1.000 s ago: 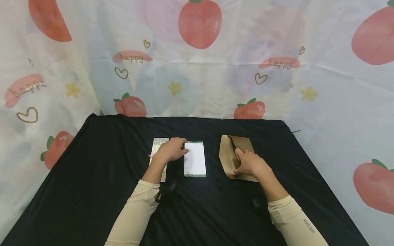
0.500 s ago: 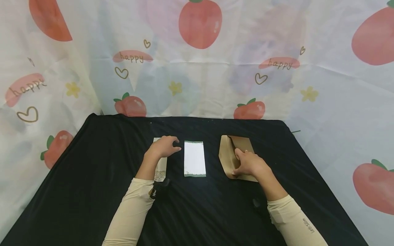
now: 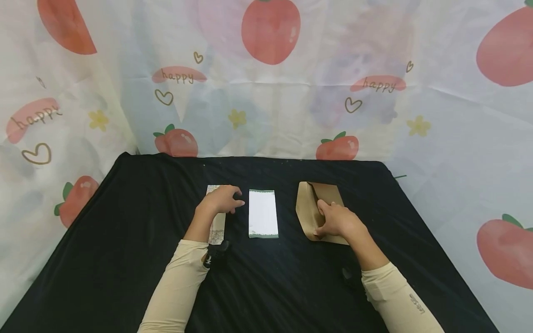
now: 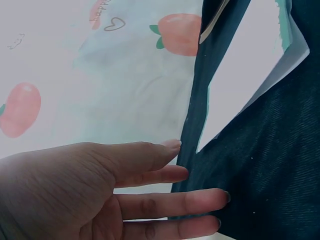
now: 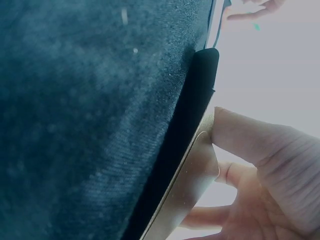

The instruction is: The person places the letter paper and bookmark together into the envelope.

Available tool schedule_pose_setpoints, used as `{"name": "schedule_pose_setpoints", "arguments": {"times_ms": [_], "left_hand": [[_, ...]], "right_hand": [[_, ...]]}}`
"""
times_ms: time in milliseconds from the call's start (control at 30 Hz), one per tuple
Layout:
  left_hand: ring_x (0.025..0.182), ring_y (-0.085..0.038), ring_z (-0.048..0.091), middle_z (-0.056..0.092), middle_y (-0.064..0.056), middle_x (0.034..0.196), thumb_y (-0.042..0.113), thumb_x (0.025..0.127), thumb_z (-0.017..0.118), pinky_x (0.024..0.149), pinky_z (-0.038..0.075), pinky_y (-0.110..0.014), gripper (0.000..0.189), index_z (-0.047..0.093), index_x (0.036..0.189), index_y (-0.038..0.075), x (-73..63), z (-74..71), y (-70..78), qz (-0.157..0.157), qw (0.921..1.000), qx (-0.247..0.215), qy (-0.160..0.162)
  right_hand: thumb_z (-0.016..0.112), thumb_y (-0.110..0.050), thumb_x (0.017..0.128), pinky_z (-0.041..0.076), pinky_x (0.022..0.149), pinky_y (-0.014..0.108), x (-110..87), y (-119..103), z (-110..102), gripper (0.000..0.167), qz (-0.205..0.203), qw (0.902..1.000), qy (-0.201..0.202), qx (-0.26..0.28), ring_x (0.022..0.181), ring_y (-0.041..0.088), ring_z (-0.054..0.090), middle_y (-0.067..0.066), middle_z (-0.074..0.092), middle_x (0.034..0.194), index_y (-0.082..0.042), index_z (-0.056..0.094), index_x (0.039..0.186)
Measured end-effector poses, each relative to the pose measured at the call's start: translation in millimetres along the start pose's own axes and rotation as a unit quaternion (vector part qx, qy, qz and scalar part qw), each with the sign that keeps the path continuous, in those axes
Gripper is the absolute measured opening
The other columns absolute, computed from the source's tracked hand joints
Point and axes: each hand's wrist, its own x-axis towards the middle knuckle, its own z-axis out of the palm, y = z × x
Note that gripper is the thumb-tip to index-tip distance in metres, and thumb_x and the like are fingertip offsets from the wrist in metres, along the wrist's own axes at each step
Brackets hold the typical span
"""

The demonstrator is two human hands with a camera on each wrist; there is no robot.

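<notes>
My right hand [image 3: 336, 221] is on the gold-brown envelope [image 3: 306, 212] at the right, thumb near the lower edge of its raised flap and forefinger at the dark opening. In the right wrist view, the thumb touches the envelope [image 5: 192, 170] and the other fingers curl behind its flap. Over the narrow card with speckled ends [image 3: 217, 236] hovers my left hand [image 3: 218, 200], fingers loosely spread and holding nothing; it hides much of the card. Between the hands lies a white paper with green borders [image 3: 263, 213]. The left wrist view shows a layer under this paper [image 4: 245, 65].
A black cloth [image 3: 287, 286] covers the table. Behind and at both sides hangs a pale curtain [image 3: 275, 115] printed with peaches, hearts and flowers. A dark wrist camera [image 3: 215, 253] sits on the left wrist.
The left hand has moved left, away from the white paper, and back over the speckled card, then nearly stopped. The right hand and the envelope have stayed in place.
</notes>
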Motion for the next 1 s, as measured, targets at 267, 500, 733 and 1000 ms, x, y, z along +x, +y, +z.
{"name": "schedule_pose_setpoints", "arguments": {"times_ms": [267,500,733,1000], "left_hand": [[0.085,-0.022,0.071,0.071,-0.012,0.107,0.022,0.102,0.068,0.083,0.056,-0.043,0.041,0.063,0.136,0.0,7.2,11.3,5.4,0.007,0.9998,0.001,0.017],[0.116,-0.035,0.065,0.065,-0.02,0.131,0.021,0.1,0.07,0.1,0.05,-0.049,0.046,0.061,0.139,-0.001,14.7,20.3,13.7,0.005,0.9994,-0.019,0.027],[0.074,-0.023,0.071,0.062,-0.026,0.131,0.013,0.089,0.082,0.068,0.059,-0.032,0.063,0.054,0.143,-0.004,18.3,34.9,26.0,-0.047,0.9906,-0.123,0.038],[0.123,-0.036,0.059,0.056,-0.021,0.144,0.008,0.079,0.091,0.102,0.048,-0.05,0.074,0.056,0.145,0.007,23.8,46.2,28.8,-0.054,0.9951,-0.074,0.037]], "right_hand": [[0.09,-0.034,0.081,0.042,0.066,0.046,0.0,0,-1,0.054,-0.003,1.0,-0.001,-0.004,0.077,0.031,0.052,0.011,0.048,0.09,-0.008,0.047,0.1],[0.09,-0.034,0.081,0.042,0.067,0.046,1.0,0,0,0.053,0.0,1.0,-0.004,-0.005,0.077,0.031,0.052,0.011,0.048,0.09,-0.009,0.047,0.1],[0.09,-0.033,0.081,0.042,0.066,0.045,2.2,1,3,0.052,-0.001,1.0,-0.002,-0.002,0.077,0.031,0.052,0.011,0.048,0.09,-0.009,0.048,0.1],[0.09,-0.033,0.081,0.042,0.067,0.045,0.3,-2,0,0.052,-0.001,1.0,-0.003,-0.005,0.077,0.031,0.052,0.011,0.048,0.089,-0.009,0.048,0.099]]}}
